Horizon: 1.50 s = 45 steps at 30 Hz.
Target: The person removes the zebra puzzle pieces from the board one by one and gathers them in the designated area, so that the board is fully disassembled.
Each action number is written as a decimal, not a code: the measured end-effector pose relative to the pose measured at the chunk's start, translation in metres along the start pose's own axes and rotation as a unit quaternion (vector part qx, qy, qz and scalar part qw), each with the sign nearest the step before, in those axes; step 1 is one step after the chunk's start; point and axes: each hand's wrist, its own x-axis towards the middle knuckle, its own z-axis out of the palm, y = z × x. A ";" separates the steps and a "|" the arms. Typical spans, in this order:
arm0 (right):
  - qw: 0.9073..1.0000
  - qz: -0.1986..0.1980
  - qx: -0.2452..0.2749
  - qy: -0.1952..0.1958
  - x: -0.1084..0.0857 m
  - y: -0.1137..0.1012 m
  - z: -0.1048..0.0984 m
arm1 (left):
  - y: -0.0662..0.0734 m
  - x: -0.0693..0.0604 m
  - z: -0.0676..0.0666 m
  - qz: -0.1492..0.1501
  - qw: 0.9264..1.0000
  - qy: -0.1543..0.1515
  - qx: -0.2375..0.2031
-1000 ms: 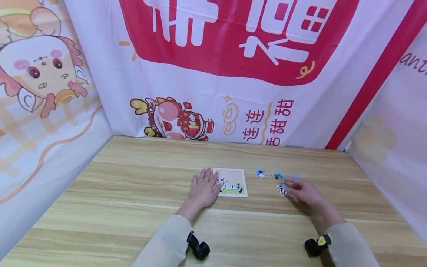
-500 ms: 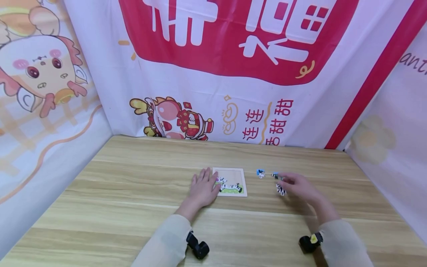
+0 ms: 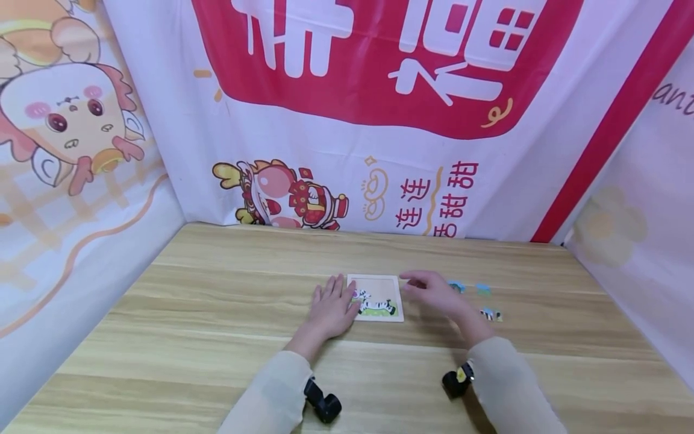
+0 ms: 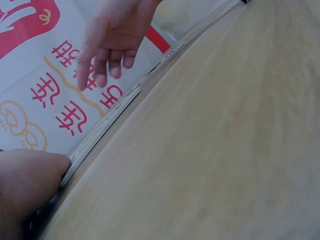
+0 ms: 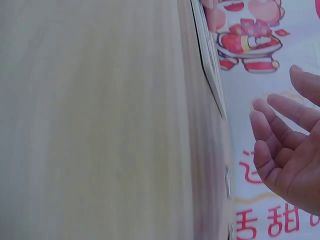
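Well, I see the zebra puzzle (image 3: 378,284) on the table (image 3: 233,313). The left hand (image 3: 329,310), spread flat, rests on its nine o'clock edge. At three o'clock the right hand (image 3: 434,293) hangs, loosely bent, holding nothing; loose pieces (image 3: 484,289) lie past it.

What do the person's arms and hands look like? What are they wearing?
The left sleeve and right sleeve are long and pale cream. By each cuff sits a small black device, one on the left and one on the right; the right one has a yellow mark. Both hands, left hand and right hand, are bare.
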 end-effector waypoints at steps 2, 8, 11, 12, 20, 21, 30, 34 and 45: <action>1.000 0.009 0.004 0.001 0.005 -0.005 0.007 | 0.000 0.000 0.000 0.002 1.000 0.000 -0.003; 1.000 0.010 0.026 -0.001 0.015 -0.015 0.023 | 0.001 0.000 -0.002 0.006 1.000 -0.001 -0.006; 0.999 0.007 0.051 0.003 0.019 -0.016 0.030 | 0.001 0.000 -0.003 0.004 1.000 -0.002 -0.004; 0.998 0.009 0.059 0.004 0.021 -0.015 0.033 | 0.001 0.000 -0.003 0.005 1.000 -0.003 -0.004; 0.996 0.021 0.081 0.015 0.028 -0.009 0.053 | 0.001 0.000 -0.001 0.002 1.000 -0.010 0.003; 0.996 0.021 0.083 0.020 0.028 -0.009 0.055 | 0.001 0.000 -0.001 0.003 1.000 -0.009 0.004; 0.997 -0.008 0.054 0.045 0.029 -0.009 0.066 | -0.003 0.000 -0.003 0.012 1.000 -0.008 -0.006; 0.998 -0.018 0.039 0.047 0.030 -0.009 0.069 | -0.008 0.000 -0.007 0.029 0.999 -0.016 -0.020; 0.998 -0.023 -0.001 0.062 0.029 -0.013 0.071 | -0.020 0.002 -0.014 0.019 0.998 -0.050 -0.028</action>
